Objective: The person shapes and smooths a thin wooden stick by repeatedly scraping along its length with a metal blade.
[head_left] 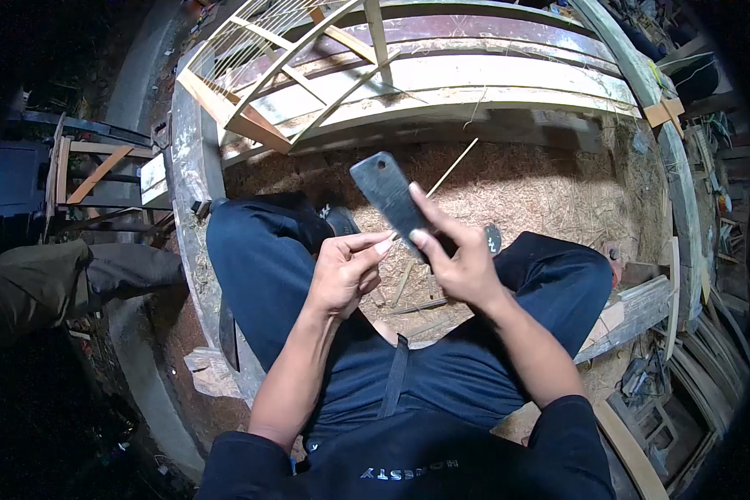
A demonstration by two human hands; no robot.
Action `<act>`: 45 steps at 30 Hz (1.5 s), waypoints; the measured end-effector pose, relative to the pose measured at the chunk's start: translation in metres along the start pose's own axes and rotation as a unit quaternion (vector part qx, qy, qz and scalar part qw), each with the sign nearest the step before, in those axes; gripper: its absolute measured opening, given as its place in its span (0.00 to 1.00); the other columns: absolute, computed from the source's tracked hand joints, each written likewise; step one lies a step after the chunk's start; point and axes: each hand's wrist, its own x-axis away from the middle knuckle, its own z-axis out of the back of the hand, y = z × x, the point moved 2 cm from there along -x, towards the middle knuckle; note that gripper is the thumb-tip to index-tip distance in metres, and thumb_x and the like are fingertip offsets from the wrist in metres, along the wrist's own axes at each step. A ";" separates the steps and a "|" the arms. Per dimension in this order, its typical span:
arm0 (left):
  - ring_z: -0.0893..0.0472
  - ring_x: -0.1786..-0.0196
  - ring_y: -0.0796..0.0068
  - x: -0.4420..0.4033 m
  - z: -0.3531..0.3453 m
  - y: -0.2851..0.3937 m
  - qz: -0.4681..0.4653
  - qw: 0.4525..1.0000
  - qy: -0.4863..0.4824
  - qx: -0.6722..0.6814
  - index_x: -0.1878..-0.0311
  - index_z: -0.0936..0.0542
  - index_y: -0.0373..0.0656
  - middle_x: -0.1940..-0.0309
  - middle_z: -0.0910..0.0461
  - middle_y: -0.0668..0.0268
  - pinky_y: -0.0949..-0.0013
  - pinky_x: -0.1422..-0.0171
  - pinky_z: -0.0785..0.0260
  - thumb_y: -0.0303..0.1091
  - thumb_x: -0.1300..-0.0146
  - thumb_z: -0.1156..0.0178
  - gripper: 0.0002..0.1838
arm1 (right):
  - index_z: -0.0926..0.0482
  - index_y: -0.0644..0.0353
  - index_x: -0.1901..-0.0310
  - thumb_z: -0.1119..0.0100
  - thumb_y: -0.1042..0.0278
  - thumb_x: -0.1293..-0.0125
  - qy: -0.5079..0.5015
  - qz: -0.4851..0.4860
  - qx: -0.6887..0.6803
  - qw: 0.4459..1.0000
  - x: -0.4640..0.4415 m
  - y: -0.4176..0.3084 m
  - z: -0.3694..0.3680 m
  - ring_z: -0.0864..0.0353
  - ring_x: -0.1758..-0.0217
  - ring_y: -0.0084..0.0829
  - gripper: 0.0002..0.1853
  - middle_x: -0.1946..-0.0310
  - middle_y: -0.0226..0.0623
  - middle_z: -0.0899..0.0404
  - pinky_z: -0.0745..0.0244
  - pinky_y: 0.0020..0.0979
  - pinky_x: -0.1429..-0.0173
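Black cloth lies closest to you: your shirt [412,446] fills the bottom middle of the frame, with pale lettering across it, and your dark trousers [442,375] spread to both sides above it. Just left of the frame's centre, your left hand [346,271] is pinching a thin pale strip [457,167] between thumb and forefinger, its other fingers curled in. Right of centre, your right hand [457,260] is wrapped around the lower end of a dark flat blade [385,193], which tilts toward the upper left and has a small hole near its far corner. Your strip passes behind that blade and shows again beyond it, slanting to the upper right; whether the two touch, you cannot tell. Below your hands, a thin dark rod [419,308] lies on the floor [550,196], which is strewn with shavings. Farther off, a wooden frame [262,135] with thin parallel rods leans across the upper left, against long pale boards [475,79] at the top. A weathered beam [683,225] runs down the right side, and folds of brown cloth [37,283] show at the left edge.
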 end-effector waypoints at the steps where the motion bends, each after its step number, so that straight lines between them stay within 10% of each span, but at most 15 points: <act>1: 0.40 0.83 0.90 0.001 0.000 0.002 0.006 1.000 -0.001 0.008 0.39 0.16 0.32 0.79 0.26 0.77 0.78 0.78 0.50 0.27 0.26 0.37 0.16 | 0.27 0.51 0.25 0.39 0.79 0.30 -0.002 -0.016 -0.001 1.000 0.001 -0.001 0.000 0.11 0.43 0.45 0.31 0.39 0.57 0.18 0.20 0.35 0.38; 6: 0.39 0.83 0.90 0.003 0.002 0.004 0.007 1.000 -0.008 0.028 0.39 0.16 0.31 0.79 0.27 0.77 0.78 0.78 0.49 0.26 0.26 0.37 0.16 | 0.29 0.53 0.24 0.39 0.78 0.30 -0.011 -0.098 0.018 0.995 -0.005 -0.005 0.008 0.08 0.48 0.37 0.32 0.42 0.54 0.14 0.15 0.34 0.46; 9: 0.39 0.83 0.91 0.001 0.001 0.004 0.021 1.000 0.013 -0.006 0.43 0.15 0.31 0.80 0.26 0.77 0.79 0.78 0.49 0.28 0.27 0.36 0.14 | 0.31 0.62 0.24 0.38 0.79 0.28 -0.035 -0.047 -0.060 0.997 0.003 -0.001 -0.003 0.24 0.26 0.36 0.31 0.29 0.53 0.25 0.34 0.35 0.24; 16: 0.40 0.83 0.91 0.002 -0.007 0.005 0.029 0.994 -0.048 -0.098 0.48 0.13 0.32 0.82 0.30 0.80 0.80 0.77 0.51 0.34 0.23 0.39 0.14 | 0.38 0.54 0.19 0.41 0.80 0.25 0.069 -0.102 -0.216 0.969 -0.012 0.012 0.020 0.15 0.50 0.21 0.35 0.41 0.41 0.16 0.18 0.25 0.47; 24: 0.43 0.81 0.90 0.003 -0.006 0.004 -0.024 0.993 -0.053 -0.102 0.43 0.16 0.34 0.82 0.37 0.83 0.77 0.76 0.54 0.35 0.19 0.46 0.16 | 0.38 0.52 0.19 0.43 0.78 0.23 0.162 -0.140 -0.143 0.966 -0.013 0.010 0.028 0.25 0.73 0.13 0.33 0.63 0.32 0.15 0.24 0.20 0.66; 28: 0.40 0.80 0.90 -0.002 -0.009 -0.001 -0.069 0.978 -0.027 -0.194 0.46 0.14 0.34 0.81 0.31 0.80 0.76 0.76 0.49 0.34 0.19 0.46 0.15 | 0.36 0.53 0.20 0.41 0.80 0.27 0.028 0.016 0.068 0.997 -0.006 0.007 0.014 0.13 0.54 0.26 0.35 0.47 0.45 0.12 0.18 0.27 0.48; 32: 0.27 0.71 0.87 0.005 -0.015 0.010 -0.135 0.900 0.028 -0.413 0.52 0.12 0.32 0.72 0.17 0.73 0.76 0.66 0.35 0.31 0.20 0.46 0.15 | 0.33 0.47 0.21 0.41 0.81 0.30 0.116 -0.118 -0.033 0.986 -0.013 0.014 0.024 0.13 0.64 0.25 0.36 0.40 0.53 0.15 0.16 0.29 0.58; 34: 0.22 0.65 0.85 0.002 -0.010 0.004 -0.166 0.900 0.043 -0.402 0.53 0.12 0.32 0.69 0.14 0.69 0.76 0.60 0.30 0.30 0.21 0.45 0.14 | 0.33 0.47 0.21 0.40 0.81 0.30 0.087 0.005 0.061 0.994 -0.007 0.017 0.014 0.13 0.63 0.27 0.36 0.40 0.52 0.15 0.18 0.29 0.56; 39: 0.19 0.63 0.82 0.006 -0.011 0.010 -0.150 0.896 0.025 -0.417 0.57 0.13 0.31 0.68 0.13 0.65 0.73 0.56 0.26 0.31 0.21 0.44 0.14 | 0.33 0.50 0.21 0.41 0.81 0.30 0.110 -0.117 -0.049 0.986 -0.014 0.014 0.025 0.14 0.39 0.36 0.36 0.35 0.55 0.19 0.21 0.33 0.39; 45: 0.19 0.65 0.82 -0.001 -0.011 0.007 -0.195 0.905 0.033 -0.376 0.57 0.13 0.32 0.71 0.13 0.63 0.72 0.58 0.26 0.31 0.22 0.43 0.14 | 0.32 0.51 0.22 0.40 0.81 0.30 0.073 -0.018 0.020 0.997 -0.011 0.013 0.014 0.11 0.53 0.30 0.35 0.44 0.51 0.12 0.18 0.31 0.47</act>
